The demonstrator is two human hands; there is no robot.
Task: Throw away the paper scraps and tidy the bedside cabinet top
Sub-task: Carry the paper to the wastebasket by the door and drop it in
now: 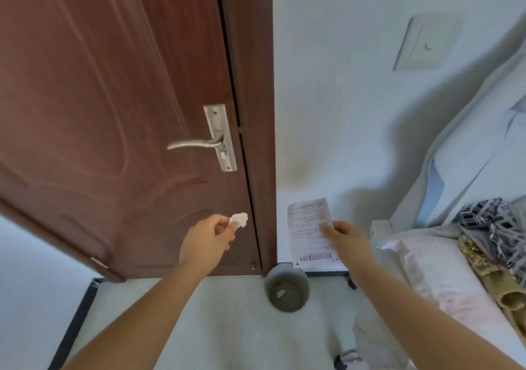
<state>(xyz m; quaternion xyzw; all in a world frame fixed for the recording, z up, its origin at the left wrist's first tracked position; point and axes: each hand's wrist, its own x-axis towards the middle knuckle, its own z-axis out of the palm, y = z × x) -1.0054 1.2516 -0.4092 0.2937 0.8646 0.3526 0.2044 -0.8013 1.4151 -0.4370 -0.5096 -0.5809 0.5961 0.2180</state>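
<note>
My left hand (209, 240) pinches a small crumpled white paper scrap (239, 219) at its fingertips, held up in front of the brown door. My right hand (345, 241) grips a printed paper sheet (308, 227) by its right edge, held upright before the white wall. Below and between both hands a grey round waste bin (287, 291) stands on the floor at the corner of door frame and wall. One white scrap (280, 293) lies inside it. The bedside cabinet is out of view.
A brown door (113, 113) with a metal lever handle (199, 143) fills the left. A bed with a pink pillow (435, 273) and patterned cloth (489, 221) lies at the right. A wall switch (427, 43) sits above it. Pale tiled floor lies below.
</note>
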